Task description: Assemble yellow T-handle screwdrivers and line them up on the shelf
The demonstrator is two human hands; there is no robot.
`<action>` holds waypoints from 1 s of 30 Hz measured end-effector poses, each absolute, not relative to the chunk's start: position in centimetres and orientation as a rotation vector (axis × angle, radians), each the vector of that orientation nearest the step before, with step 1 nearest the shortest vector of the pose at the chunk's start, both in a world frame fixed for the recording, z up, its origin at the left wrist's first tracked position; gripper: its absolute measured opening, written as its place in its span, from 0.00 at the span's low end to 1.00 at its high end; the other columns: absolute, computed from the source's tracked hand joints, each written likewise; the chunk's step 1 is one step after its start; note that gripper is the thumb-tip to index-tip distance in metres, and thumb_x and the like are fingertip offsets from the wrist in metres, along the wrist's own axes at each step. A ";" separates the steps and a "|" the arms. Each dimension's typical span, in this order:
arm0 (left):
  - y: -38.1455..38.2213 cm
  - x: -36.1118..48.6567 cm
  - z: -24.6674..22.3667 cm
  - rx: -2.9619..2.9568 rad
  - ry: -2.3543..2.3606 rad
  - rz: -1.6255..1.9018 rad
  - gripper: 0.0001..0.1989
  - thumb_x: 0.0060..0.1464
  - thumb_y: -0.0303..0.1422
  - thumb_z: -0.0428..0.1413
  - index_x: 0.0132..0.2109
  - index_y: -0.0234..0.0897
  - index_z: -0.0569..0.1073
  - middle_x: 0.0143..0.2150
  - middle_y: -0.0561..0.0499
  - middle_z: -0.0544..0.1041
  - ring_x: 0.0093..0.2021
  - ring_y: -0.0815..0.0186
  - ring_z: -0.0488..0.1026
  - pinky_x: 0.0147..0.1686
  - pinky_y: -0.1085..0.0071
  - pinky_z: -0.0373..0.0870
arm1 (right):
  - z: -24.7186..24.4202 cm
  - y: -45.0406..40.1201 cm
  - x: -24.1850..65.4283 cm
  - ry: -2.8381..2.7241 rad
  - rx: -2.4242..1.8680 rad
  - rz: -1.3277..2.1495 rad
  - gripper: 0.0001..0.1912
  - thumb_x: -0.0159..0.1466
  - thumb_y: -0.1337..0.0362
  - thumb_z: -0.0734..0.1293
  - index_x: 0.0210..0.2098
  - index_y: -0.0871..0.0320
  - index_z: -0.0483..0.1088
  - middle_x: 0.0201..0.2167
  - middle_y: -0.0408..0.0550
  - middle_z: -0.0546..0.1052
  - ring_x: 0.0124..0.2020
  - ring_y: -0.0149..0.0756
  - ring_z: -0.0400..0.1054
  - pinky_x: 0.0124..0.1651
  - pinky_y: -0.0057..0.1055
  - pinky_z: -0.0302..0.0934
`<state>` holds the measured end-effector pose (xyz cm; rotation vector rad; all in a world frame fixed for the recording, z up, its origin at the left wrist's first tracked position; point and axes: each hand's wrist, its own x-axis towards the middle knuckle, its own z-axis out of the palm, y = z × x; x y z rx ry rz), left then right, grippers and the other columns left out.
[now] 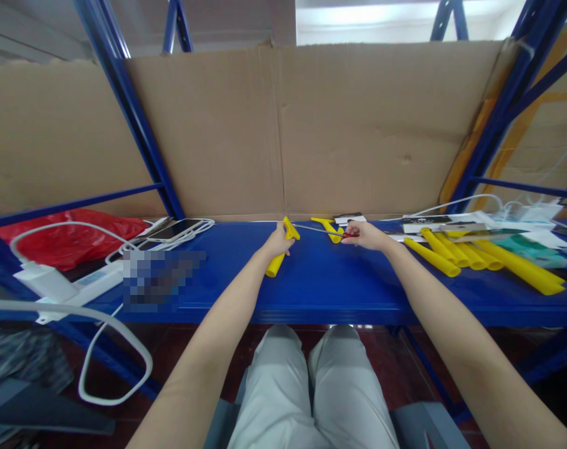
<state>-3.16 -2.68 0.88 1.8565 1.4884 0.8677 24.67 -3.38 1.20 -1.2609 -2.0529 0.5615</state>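
My left hand [276,240] is closed around a yellow plastic handle [276,264], whose tube end points down toward me and whose flared top shows above the fingers. My right hand [365,235] grips a screwdriver [321,231] by its red and dark handle. Its thin metal shaft runs left, with the tip close to the top of the yellow handle; I cannot tell whether they touch. Just beyond my right hand lies another yellow piece [331,229] with a forked shape, beside a small black and white card [349,219].
Several yellow tubes [433,257] lie at the right, near flat metal blades [489,236] and a white power adapter [538,211]. At the left are a phone [175,230], a red plastic bag [78,240] and a power strip [96,284] with cables. Cardboard [218,137] walls the blue table's back.
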 end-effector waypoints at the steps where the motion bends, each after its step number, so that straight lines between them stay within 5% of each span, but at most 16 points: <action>1: -2.7 -3.1 0.9 1.859 1.490 0.866 0.25 0.55 0.25 0.54 0.56 0.34 0.53 0.42 0.42 0.75 0.21 0.72 0.72 0.19 0.79 0.66 | 1.2 -3.4 24.7 -2.055 -1.260 0.556 0.21 0.47 0.49 0.71 0.26 0.55 0.59 0.20 0.38 0.68 0.22 0.30 0.62 0.28 0.29 0.59; 30: -4.0 -2.6 1.8 1.962 1.573 0.786 0.24 0.55 0.25 0.53 0.57 0.34 0.54 0.49 0.35 0.74 0.22 0.70 0.73 0.22 0.75 0.67 | 1.2 -3.2 24.8 -2.119 -1.302 0.394 0.17 0.48 0.52 0.69 0.26 0.54 0.59 0.21 0.40 0.68 0.25 0.32 0.61 0.31 0.29 0.56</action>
